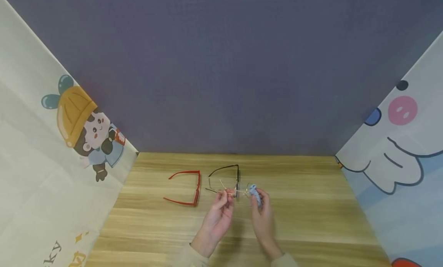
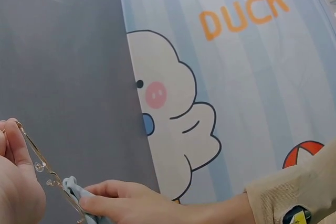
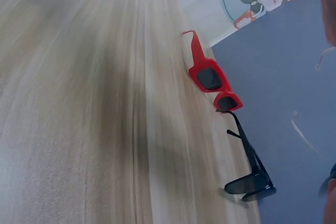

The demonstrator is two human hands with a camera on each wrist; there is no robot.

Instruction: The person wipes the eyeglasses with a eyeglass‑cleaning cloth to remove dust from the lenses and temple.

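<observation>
Thin gold-rimmed glasses (image 1: 241, 191) are held above the table between both hands. My left hand (image 1: 219, 219) pinches one end of the frame, as the left wrist view also shows on the glasses (image 2: 38, 152). With fingers and thumb, my right hand (image 1: 263, 219) grips a light blue cloth (image 1: 255, 194) bunched around the other lens. In the left wrist view the cloth (image 2: 73, 190) covers most of that lens. Behind the held glasses, black sunglasses (image 1: 237, 171) lie on the table, partly hidden. The right wrist view catches only bits of fingers at its right edge.
Red sunglasses (image 1: 199, 188) with arms unfolded lie left of the black pair on the wooden table (image 1: 311, 213). A dark grey panel (image 1: 221, 75) rises at the back. Cartoon-printed walls stand at the left (image 1: 31, 144) and right (image 1: 408, 163).
</observation>
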